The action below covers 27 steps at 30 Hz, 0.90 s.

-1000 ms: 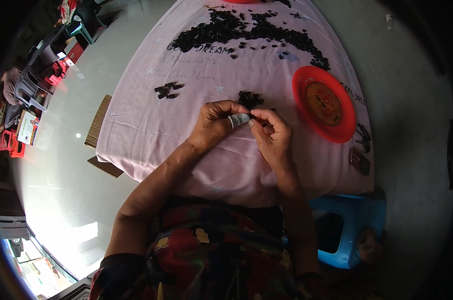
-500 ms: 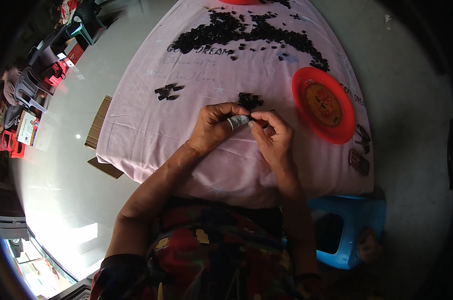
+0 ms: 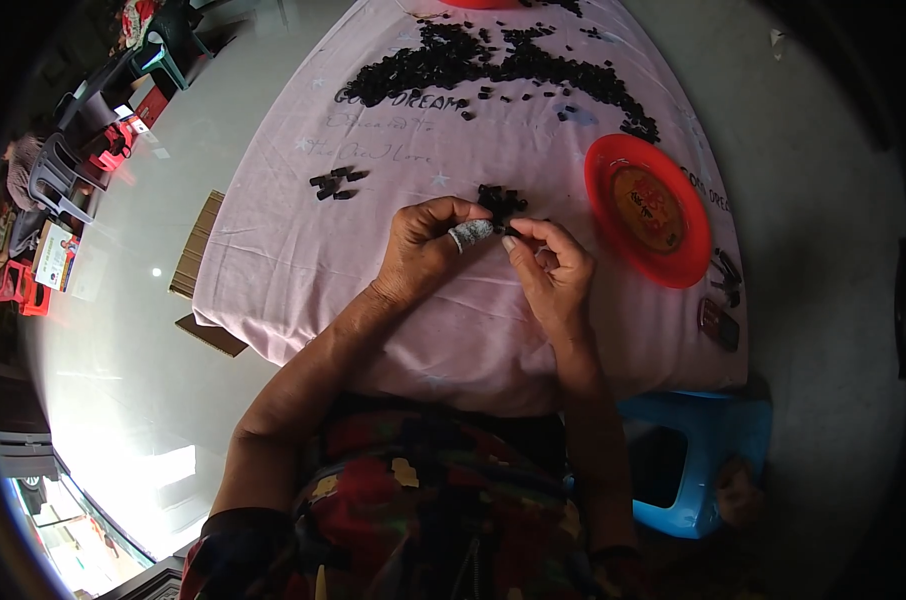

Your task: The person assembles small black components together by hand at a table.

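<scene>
My left hand (image 3: 420, 245) is closed in a pinch, a grey cloth cover (image 3: 470, 235) wrapped round its thumb. Opposite it, my right hand (image 3: 555, 268) pinches a small black piece (image 3: 511, 232) between thumb and forefinger. The fingertips of both hands nearly meet over the pink cloth; whatever the left fingers grip is too small to make out. Just beyond them lies a little heap of black pieces (image 3: 497, 197). Farther left sits a loose group of short black cylindrical pieces (image 3: 339, 183).
A wide spread of black pieces (image 3: 423, 70) covers the far part of the cloth-covered table (image 3: 303, 260). To the right are a red plate (image 3: 601, 190), dark slender tools (image 3: 727, 272) and a small phone-like device (image 3: 718, 325). A blue stool (image 3: 708, 500) stands beside the near right edge.
My fingertips have drawn slightly apart, the right hand shifting a little right and the left a little left. A black piece now shows between them.
</scene>
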Motion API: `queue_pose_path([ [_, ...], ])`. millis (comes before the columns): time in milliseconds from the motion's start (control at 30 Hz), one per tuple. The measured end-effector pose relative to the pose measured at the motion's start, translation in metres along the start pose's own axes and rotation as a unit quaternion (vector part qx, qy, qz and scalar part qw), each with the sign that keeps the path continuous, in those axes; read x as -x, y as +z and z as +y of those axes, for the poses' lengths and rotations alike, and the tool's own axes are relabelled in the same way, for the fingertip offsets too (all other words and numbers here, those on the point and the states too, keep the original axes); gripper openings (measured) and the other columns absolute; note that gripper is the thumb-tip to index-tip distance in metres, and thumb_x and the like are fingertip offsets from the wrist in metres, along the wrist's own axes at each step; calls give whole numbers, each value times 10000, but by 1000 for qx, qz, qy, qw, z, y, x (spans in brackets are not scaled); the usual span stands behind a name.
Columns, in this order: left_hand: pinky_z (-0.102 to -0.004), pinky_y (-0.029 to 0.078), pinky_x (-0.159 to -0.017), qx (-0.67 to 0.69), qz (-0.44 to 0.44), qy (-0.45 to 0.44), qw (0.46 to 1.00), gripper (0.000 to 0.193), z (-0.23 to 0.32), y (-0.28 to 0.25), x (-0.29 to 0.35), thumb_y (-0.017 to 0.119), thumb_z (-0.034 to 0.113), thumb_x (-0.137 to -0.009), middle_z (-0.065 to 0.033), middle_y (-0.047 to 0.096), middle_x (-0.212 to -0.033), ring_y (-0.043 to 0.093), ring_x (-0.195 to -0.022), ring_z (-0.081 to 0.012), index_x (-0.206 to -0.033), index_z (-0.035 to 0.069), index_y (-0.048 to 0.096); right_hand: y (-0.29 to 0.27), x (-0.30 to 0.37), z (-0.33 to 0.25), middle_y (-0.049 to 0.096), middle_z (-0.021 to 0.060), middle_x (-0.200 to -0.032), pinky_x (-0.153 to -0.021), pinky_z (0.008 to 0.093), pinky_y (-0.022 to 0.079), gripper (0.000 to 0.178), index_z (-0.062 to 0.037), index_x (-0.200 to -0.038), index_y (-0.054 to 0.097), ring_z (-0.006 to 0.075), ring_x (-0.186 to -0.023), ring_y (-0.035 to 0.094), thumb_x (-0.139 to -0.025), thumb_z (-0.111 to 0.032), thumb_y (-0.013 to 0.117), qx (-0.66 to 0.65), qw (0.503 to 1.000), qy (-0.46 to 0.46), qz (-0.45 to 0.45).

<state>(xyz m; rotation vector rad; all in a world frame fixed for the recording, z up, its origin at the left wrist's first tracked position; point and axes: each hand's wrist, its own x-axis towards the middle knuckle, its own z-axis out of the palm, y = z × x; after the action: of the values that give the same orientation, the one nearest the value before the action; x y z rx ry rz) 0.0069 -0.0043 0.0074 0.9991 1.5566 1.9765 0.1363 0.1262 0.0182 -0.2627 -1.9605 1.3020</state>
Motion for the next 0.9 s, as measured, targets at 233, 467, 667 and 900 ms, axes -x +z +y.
queue_pose_path([
  [233, -243, 494, -865, 29, -23, 7, 999, 118, -4, -1, -1, 674, -5, -910, -31, 712, -990, 626, -932, -84, -1023, -12, 704, 0, 0, 1, 655, -24, -871, -596, 153, 404, 185, 12, -1046, 705, -9, -684, 487, -861, 19, 721, -1, 1000, 0, -10],
  [467, -253, 511, -884, 0, -49, 2, 999, 132, -10, 0, -1, 655, -29, -919, -43, 715, -1010, 635, -959, -95, -1039, -15, 707, 1, 2, 11, 648, -25, -863, -587, 152, 395, 190, 15, -1045, 703, -12, -671, 480, -857, 24, 729, 2, 999, -23, -30],
  [667, -263, 524, -884, 26, -38, -19, 999, 178, -6, 0, -1, 663, -43, -904, -51, 716, -1029, 643, -964, -104, -1072, -12, 712, 0, 1, 4, 643, -28, -865, -584, 149, 388, 173, 18, -1031, 698, -17, -673, 473, -860, 33, 715, 8, 999, -14, -38],
  [900, -261, 522, -866, 84, -56, -75, 992, 177, -7, -3, -2, 656, -40, -910, -42, 711, -1013, 639, -948, -98, -1078, -17, 708, 0, 1, 0, 650, -33, -864, -593, 154, 400, 169, 7, -1029, 701, -9, -692, 497, -861, 11, 720, 21, 999, -10, -34],
])
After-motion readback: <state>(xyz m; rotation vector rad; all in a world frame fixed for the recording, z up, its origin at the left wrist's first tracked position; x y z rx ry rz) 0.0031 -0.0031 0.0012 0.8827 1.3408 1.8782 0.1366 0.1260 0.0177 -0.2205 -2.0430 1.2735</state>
